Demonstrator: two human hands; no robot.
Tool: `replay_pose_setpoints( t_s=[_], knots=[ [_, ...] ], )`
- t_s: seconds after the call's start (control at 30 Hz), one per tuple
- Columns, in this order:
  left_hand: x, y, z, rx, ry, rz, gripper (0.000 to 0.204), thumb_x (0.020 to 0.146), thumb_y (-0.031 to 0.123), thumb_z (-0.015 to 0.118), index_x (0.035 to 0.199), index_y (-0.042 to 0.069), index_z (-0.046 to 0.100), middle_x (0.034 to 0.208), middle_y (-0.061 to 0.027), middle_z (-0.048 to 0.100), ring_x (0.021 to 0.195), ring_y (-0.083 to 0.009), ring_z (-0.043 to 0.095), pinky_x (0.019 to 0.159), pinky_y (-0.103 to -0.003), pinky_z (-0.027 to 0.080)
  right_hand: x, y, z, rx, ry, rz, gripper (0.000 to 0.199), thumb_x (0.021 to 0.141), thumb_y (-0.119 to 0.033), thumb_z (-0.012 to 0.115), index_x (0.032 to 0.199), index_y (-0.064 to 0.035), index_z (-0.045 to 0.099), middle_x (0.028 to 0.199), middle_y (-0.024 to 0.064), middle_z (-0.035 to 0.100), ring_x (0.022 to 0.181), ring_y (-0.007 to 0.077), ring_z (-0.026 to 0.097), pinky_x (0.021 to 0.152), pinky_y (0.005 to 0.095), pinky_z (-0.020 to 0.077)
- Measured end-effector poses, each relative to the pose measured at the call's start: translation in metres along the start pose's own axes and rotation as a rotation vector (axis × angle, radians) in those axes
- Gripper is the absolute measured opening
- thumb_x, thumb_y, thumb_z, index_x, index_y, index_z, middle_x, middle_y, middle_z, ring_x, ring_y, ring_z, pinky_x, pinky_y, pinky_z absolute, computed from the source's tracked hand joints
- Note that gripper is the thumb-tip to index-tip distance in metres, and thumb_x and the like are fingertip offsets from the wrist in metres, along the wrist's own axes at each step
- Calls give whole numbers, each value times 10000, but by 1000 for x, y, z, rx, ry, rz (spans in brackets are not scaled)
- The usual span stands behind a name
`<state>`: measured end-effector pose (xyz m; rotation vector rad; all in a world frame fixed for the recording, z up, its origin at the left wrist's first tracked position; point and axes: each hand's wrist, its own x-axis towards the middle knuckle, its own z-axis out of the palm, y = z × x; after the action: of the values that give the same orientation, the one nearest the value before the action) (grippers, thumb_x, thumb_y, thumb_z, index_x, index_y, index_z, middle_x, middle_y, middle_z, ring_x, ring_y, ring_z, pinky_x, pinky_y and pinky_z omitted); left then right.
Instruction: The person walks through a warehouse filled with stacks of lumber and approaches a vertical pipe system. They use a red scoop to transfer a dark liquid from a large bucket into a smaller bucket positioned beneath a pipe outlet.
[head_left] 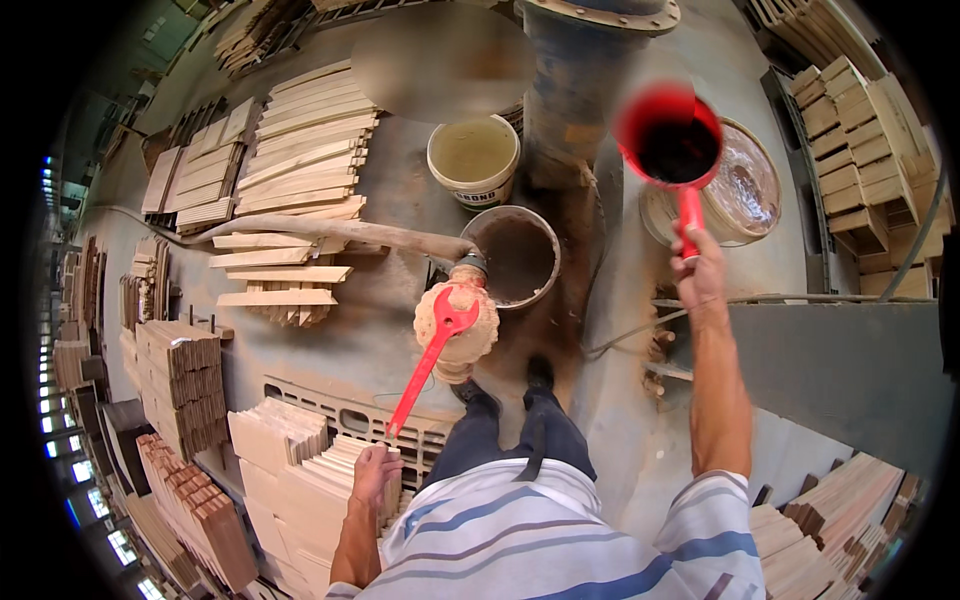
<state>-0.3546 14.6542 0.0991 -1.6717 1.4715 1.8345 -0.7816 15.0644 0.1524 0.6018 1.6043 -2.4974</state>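
Observation:
My right hand (700,268) is closed round the handle of a red dipper (690,212) with a dark inside. The dipper is held out at the right, partly over a round tub (752,190) with a shiny brownish surface. A red open-ended wrench (418,382) slants from a crusted pipe fitting (482,335) down to my left hand (376,474), whose curled fingers are at its lower end. Their exact grip is hard to see. Behind the fitting stands a grey-brown bucket (548,235); beyond it is a white bucket (472,180) with a yellowish inside.
A thick hose (330,230) runs from the left to the fitting. Stacked wooden boards (305,140) lie at the left, with more board stacks (275,465) beside my left arm. A large dark cylinder (575,90) stands ahead. A grey panel (840,370) is at the right.

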Motion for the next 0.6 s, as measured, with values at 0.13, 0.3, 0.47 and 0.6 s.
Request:
replay_pose_setpoints(
  t_s=[0.13,0.3,0.47,0.6],
  knots=[
    [-5,-5,-9,-12,45,12,269,877,279,500,952,22,466,841,-115,561,709,-205,600,578,-287,498,-3,64,11,105,17,213,158,794,-112,587,917,-19,553,805,66,578,590,103,512,420,201,390],
    [-2,-44,-38,-80,42,28,225,880,281,499,901,60,465,754,-80,542,616,-189,572,499,-288,469,-1,151,18,73,65,381,84,762,-80,587,812,-42,532,669,55,529,490,101,469,376,197,351],
    [-27,-54,-44,-44,82,-51,257,894,280,475,924,26,504,798,-92,568,692,-206,591,559,-302,496,1,212,17,-88,-39,458,71,786,-132,557,760,-71,532,693,21,509,550,101,500,413,208,356],
    [-33,-47,-54,9,10,-59,274,880,276,469,961,21,524,839,-96,574,774,-215,590,575,-308,486,-3,229,20,-253,6,495,112,798,-180,563,773,-76,528,677,13,500,555,99,515,418,204,364]
  ],
)
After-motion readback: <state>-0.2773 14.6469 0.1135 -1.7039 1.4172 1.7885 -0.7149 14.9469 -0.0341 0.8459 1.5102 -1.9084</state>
